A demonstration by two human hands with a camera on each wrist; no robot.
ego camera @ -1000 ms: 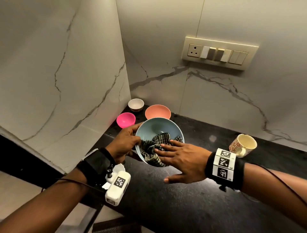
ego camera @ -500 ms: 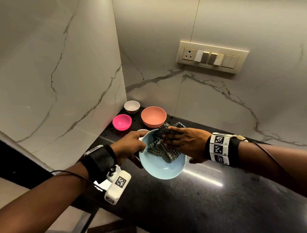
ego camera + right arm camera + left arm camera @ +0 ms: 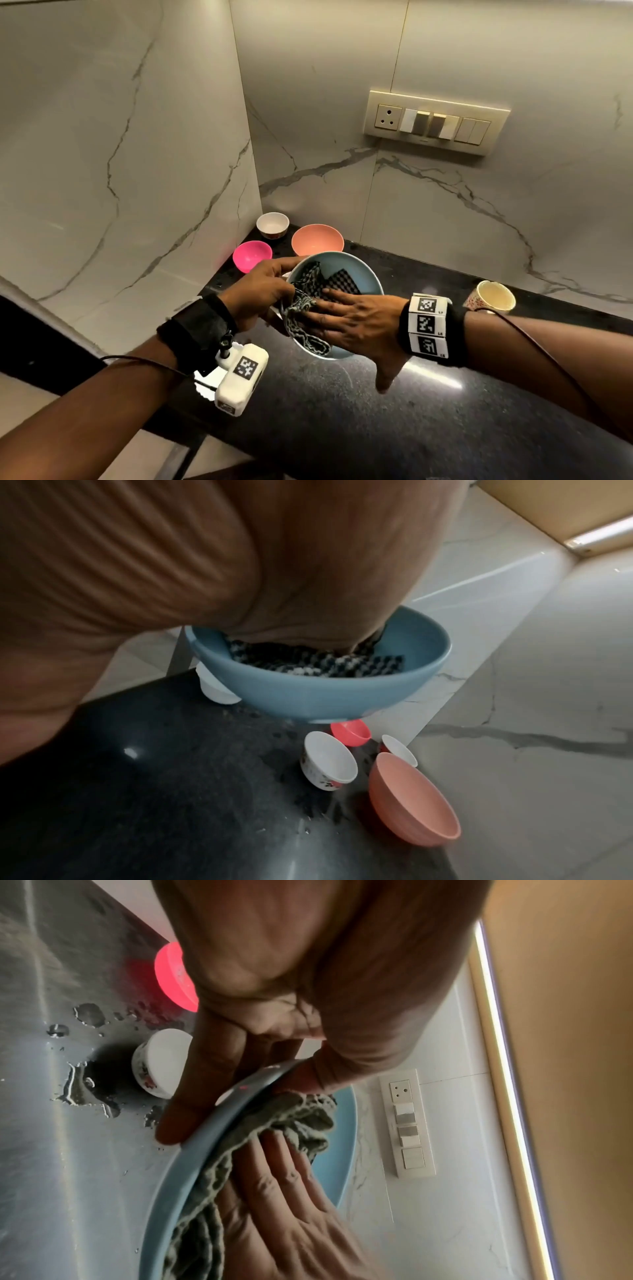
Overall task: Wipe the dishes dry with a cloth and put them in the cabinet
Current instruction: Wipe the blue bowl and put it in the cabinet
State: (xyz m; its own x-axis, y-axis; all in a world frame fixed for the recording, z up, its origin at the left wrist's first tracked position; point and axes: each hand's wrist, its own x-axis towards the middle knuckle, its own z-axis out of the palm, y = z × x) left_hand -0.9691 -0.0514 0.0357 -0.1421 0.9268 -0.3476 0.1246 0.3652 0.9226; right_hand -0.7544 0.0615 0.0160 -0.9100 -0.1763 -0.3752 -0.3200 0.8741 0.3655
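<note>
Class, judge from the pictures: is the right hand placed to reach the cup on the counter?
Probably yes. The right hand only presses the cloth into the bowl, grasping nothing, and the cup is close to its right, unobstructed.

The head view is dim and muted. The marble wall [image 3: 102,154] is evenly grey, and the black counter [image 3: 342,431] carries one bright glare streak right of centre and sinks to near-black at lower left. Wall joints bow toward the frame edges.

The left wrist view is brighter. A light strip [image 3: 507,1096] burns out along the right side, the pink bowl [image 3: 173,977] glows overexposed, and the left hand [image 3: 291,974] and the blue bowl [image 3: 195,1158] rim look soft.

In the right wrist view the right hand [image 3: 171,574] fills the upper left, out of focus.
</note>
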